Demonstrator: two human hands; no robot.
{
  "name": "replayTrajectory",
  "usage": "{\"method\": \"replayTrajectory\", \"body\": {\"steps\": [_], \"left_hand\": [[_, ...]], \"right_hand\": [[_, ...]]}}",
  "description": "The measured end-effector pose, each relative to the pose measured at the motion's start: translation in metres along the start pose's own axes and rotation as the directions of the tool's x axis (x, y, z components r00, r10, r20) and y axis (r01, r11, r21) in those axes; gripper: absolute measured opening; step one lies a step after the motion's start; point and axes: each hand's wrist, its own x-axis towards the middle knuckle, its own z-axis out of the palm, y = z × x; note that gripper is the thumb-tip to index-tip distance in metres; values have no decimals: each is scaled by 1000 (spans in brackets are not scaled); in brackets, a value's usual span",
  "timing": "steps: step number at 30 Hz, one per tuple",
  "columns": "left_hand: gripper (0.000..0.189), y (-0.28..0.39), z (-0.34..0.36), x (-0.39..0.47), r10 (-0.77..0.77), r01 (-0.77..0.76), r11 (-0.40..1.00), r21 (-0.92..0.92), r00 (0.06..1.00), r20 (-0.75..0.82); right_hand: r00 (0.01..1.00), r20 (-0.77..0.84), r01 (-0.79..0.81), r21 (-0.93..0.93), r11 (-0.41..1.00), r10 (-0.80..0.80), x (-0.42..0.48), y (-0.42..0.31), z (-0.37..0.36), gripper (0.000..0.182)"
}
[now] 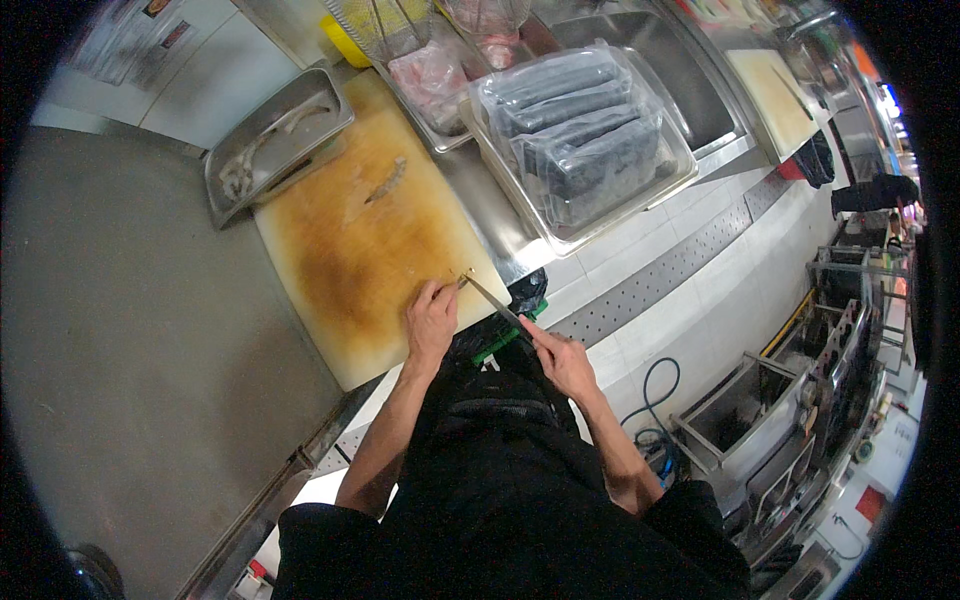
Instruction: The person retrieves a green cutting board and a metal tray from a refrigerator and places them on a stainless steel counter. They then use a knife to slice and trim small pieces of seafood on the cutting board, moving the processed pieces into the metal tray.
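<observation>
My right hand (pixel 566 364) grips a knife (pixel 493 301), its blade slanting over the near corner of a stained white cutting board (pixel 360 300). The blade's tip meets a small piece of food (pixel 464 280), apparently a shrimp, which the fingers of my left hand (pixel 433 319) pinch against the board. Most of that piece is hidden by the fingers. Farther up the board lies a single grey shrimp (pixel 388 180). A long steel pan (pixel 330 79) at the board's far left edge holds several pale shrimp (pixel 238 171).
Right of the board, a steel tray (pixel 559 244) carries dark fish-like items in clear plastic (pixel 581 127). Behind it is a sink (pixel 679 67). A narrow pan holds bagged pinkish food (pixel 429 75). Black bags (pixel 531 289) hang below the board's corner; a hose (pixel 652 405) lies on the floor.
</observation>
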Motion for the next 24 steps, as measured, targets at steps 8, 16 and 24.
{"method": "replayTrajectory", "body": {"steps": [8, 16, 24], "left_hand": [[17, 15, 8, -5, -197, 193, 976, -101, 980, -25], [17, 15, 13, -2, -192, 188, 981, -55, 979, -69], [13, 15, 13, -1, -195, 190, 980, -64, 978, -77]], "right_hand": [[1000, 12, -21, 24, 999, 21, -5, -3, 1, 61], [994, 36, -105, 136, 985, 101, -5, 1, -4, 59], [995, 85, -57, 155, 986, 44, -3, 5, -6, 58]]}}
